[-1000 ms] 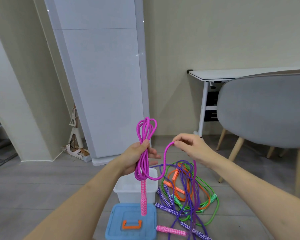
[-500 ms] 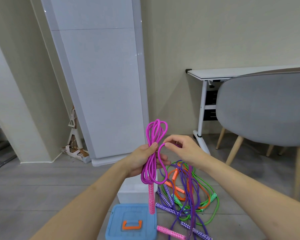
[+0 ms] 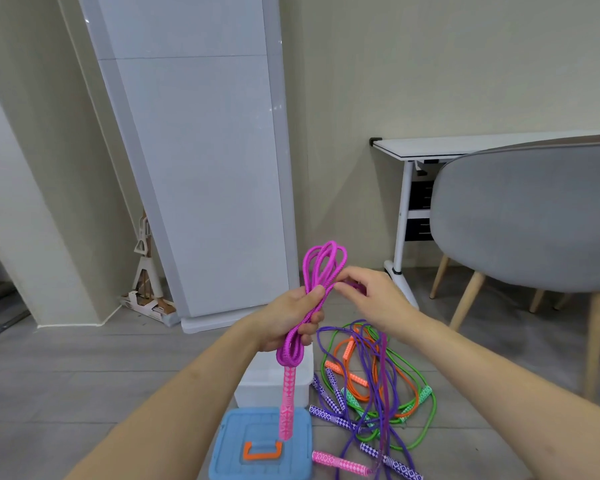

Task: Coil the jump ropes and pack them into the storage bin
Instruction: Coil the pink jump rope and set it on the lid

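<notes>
Several loops of the magenta braided jump rope [image 3: 321, 289] now sit bunched in the left hand [image 3: 288, 322], its fingers clenched round the bundle's middle, one pink patterned handle [image 3: 287, 403] hanging down over the blue plastic lid w/ orange latch [image 3: 260, 445]. Vs. 1 s ago, the right hand [image 3: 371, 296] has come in from well apart to just beside the bundle top, pinching the free strand & laying another loop on; so I judge coiling is partway, not done, since the rope's tail runs down to its 2nd pink handle [image 3: 340, 463] on the floor. The white open storage bin [image 3: 274, 382] sits below, partly hidden by the left hand; can't tell if anything's in it. Next to it on the grey floor: a tangled pile of purple, green & orange ropes [image 3: 371, 382], none coiled yet. The magenta tail runs through that pile, so it may snag. Grey chair [image 3: 523, 216] & white desk [image 3: 465, 147] stand behind, well apart.
</notes>
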`<state>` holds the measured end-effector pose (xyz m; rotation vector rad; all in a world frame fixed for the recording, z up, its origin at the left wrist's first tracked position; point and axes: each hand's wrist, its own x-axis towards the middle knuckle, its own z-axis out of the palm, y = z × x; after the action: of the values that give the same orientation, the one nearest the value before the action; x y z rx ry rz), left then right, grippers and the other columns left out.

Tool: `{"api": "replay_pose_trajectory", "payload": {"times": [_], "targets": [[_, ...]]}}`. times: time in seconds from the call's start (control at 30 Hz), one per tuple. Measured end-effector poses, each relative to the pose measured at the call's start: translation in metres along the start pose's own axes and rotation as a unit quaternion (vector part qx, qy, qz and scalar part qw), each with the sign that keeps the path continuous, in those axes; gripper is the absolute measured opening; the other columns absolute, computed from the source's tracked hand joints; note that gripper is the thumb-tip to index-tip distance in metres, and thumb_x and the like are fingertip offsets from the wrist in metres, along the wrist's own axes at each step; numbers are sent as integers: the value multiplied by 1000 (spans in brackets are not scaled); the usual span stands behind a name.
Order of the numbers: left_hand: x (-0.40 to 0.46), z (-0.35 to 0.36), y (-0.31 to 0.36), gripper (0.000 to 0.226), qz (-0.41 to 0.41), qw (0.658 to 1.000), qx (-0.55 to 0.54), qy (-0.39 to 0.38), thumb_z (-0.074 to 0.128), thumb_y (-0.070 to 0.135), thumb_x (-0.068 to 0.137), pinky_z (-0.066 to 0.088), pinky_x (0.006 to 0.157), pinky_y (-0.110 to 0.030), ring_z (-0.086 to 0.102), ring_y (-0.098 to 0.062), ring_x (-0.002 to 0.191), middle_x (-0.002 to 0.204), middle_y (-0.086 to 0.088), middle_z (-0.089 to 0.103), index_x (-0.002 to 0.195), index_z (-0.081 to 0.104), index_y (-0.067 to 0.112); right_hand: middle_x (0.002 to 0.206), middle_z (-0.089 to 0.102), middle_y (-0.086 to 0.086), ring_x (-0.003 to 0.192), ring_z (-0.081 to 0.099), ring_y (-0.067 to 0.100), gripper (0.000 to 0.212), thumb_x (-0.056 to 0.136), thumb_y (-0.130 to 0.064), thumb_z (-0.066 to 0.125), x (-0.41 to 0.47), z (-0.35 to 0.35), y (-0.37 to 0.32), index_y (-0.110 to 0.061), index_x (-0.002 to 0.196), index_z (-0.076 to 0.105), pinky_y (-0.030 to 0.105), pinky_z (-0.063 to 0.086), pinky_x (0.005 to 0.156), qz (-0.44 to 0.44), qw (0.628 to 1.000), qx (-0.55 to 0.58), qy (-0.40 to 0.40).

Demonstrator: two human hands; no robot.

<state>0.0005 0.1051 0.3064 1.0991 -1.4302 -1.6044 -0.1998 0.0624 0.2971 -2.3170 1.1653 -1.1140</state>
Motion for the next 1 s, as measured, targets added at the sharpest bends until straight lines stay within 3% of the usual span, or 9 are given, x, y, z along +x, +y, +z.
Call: {"api": "replay_pose_trajectory", "payload": {"times": [0.2, 0.27, 0.47, 0.6, 0.7, 0.87, 1.0], "targets": [[-2, -3, -2, 27, -36, 986, 152, -62, 54, 34, 103, 37, 43, -21, 30, -9, 45, 64, 2, 39, 85, 45, 17, 83, 70, -24, 81, 64, -2, 30, 83, -67, 61, -4, -16, -2, -42, 98, 68, 31, 52, 72, 22, 993, -115, 21], [-5, -6, -1, 30, -43, 986, 146, -61, 51, 35, 104, 35, 43, -21, 29, -8, 45, 63, 3, 38, 81, 43, 19, 78, 68, -19, 76, 62, 1, 27, 85, -62, 67, -4, -21, 2, -35, 93, 67, 32, 50, 70, 34, 990, -130, 29], [-10, -23, 8, 32, 4, 1000, 9, 29, 48, 33, 105, 30, 38, -20, 22, -9, 43, 63, 2, 31, 77, 41, 19, 68, 57, 0, 61, 45, 9, 18, 98, -34, 65, -9, -26, 23, -23, 85, 67, 35, 43, 66, 71, 996, -1, 56], [-14, -31, 16, 27, 55, 990, -92, 90, 49, 31, 104, 27, 38, -19, 21, -8, 43, 63, 3, 30, 80, 45, 19, 63, 52, -3, 58, 40, 5, 25, 96, -35, 69, -11, -24, 25, -18, 78, 67, 22, 34, 57, 118, 989, 50, 70], [-12, -35, 17, 24, 77, 973, -159, 150, 50, 30, 104, 27, 38, -19, 23, -8, 43, 63, 3, 31, 83, 46, 19, 61, 45, -7, 56, 37, 5, 31, 95, -34, 70, -11, -23, 30, -11, 75, 65, 23, 31, 55, 147, 981, 84, 94], [-5, -29, 4, 25, 64, 976, -111, 174, 50, 31, 104, 34, 43, -23, 27, -10, 45, 62, 3, 35, 83, 44, 19, 64, 52, -1, 61, 44, 15, 18, 98, -18, 60, -2, -3, 24, -19, 84, 70, 32, 35, 59, 209, 963, 128, 109], [0, -22, -1, 33, 84, 979, -65, 176, 48, 35, 105, 41, 49, -29, 33, -13, 45, 63, -1, 36, 77, 43, 18, 57, 48, -13, 56, 40, 13, 37, 96, -2, 43, 10, 6, 2, -24, 97, 73, 29, 31, 55, 222, 952, 189, 98]]}}
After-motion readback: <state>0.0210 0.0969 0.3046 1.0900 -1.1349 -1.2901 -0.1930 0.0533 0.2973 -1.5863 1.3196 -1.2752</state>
